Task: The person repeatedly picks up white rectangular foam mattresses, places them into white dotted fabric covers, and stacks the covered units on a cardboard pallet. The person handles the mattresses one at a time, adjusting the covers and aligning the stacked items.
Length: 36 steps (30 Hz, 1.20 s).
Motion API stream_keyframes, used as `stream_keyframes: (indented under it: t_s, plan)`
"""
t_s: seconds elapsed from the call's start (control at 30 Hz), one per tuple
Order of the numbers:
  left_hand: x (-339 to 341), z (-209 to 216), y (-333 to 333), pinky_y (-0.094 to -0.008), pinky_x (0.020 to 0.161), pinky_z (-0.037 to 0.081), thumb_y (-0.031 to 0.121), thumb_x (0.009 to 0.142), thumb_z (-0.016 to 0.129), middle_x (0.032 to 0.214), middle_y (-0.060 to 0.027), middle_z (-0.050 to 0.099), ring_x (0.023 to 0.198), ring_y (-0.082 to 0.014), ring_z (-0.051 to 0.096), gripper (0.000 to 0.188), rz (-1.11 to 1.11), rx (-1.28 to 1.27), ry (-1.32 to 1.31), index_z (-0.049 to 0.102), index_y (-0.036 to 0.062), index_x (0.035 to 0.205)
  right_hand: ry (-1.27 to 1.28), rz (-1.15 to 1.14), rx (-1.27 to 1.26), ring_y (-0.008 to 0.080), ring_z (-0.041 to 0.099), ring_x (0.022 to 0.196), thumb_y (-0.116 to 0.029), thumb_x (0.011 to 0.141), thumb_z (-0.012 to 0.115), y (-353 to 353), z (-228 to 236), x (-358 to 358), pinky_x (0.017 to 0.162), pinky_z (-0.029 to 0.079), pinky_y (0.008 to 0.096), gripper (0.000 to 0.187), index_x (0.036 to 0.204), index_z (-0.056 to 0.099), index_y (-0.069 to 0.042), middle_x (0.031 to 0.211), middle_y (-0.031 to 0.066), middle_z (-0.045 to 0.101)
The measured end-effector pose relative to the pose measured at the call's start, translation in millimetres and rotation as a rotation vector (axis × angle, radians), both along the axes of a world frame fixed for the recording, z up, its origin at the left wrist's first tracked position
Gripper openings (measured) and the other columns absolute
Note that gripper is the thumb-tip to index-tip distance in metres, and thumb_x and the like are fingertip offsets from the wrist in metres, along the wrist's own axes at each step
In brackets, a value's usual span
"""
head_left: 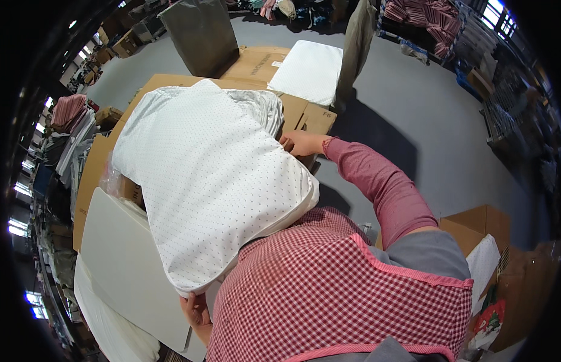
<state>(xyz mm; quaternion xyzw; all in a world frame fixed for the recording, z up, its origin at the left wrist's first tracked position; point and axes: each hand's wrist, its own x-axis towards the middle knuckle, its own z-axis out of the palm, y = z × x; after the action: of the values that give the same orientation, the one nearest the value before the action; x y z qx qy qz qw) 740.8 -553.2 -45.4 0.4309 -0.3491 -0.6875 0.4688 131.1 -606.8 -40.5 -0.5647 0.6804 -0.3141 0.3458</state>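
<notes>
— Seeing what?
— White dotted cover (214, 175), lying across cardboard (316, 119), close to its far edge.
— Holding?
— Placing left hand (197, 311) at cover's near corner, right hand (301, 145) beside cardboard's right edge; can't tell grip, with fingers partly hidden.

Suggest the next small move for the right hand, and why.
Probably pull the bunched fabric smooth with the right hand: it's wrinkled and close by, while the left hand is at the near-left corner of the dotted cover, where it could steady things.
</notes>
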Motion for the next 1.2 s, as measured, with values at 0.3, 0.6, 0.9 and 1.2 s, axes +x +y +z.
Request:
stream_keyframes:
  t_s: [0.3,0.6,0.9,1.2]
  plan:
    - [18.7,-15.3,-8.2,-0.0408,0.094,0.052,-0.007,0.084,0.059,0.128,-0.014,0.057,0.114,-0.0251,0.058,0.05,0.076,0.143,-0.131,0.047,-0.0009,0.131,0.608,0.442,0.063,0.0361,0.062,0.07,-0.018,0.077,0.062,1.1,39.8,-17.5,0.063,0.046,0.0432,0.02,0.078,0.066,0.002,0.072,0.02,0.063]
    - [-4.6,-5.2,5.9,-0.0287,0.071,0.053,0.0,0.088,0.063,0.106,-0.0049,0.064,0.085,-0.0155,0.063,0.047,0.142,0.231,-0.206,0.046,0.0066,0.131,0.234,0.401,-0.014,0.0345,0.064,0.077,-0.014,0.078,0.068,100.7,46.9,-14.6,0.068,0.049,0.0409,0.014,0.084,0.069,-0.002,0.08,0.0177,0.066]
    - [-10.3,13.0,-1.8,-0.0292,0.069,0.054,-0.002,0.088,0.058,0.112,-0.0099,0.06,0.084,-0.0163,0.062,0.045,0.089,0.239,-0.343,0.045,0.0046,0.13,0.248,0.093,-0.113,0.0345,0.061,0.073,-0.016,0.084,0.067,166.9,27.1,23.3,0.066,0.048,0.0389,0.016,0.085,0.066,-0.001,0.077,0.0156,0.063]
    - [-59.0,30.5,39.2,-0.0472,0.112,0.036,0.019,0.088,0.068,0.14,-0.0183,0.048,0.124,-0.0307,0.053,0.072,-0.146,0.335,0.104,0.03,0.0042,0.147,0.158,-0.277,-0.16,0.0324,0.062,0.075,-0.017,0.087,0.062,177.8,32.6,45.5,0.067,0.048,0.0374,0.016,0.087,0.065,-0.001,0.081,0.0153,0.063]
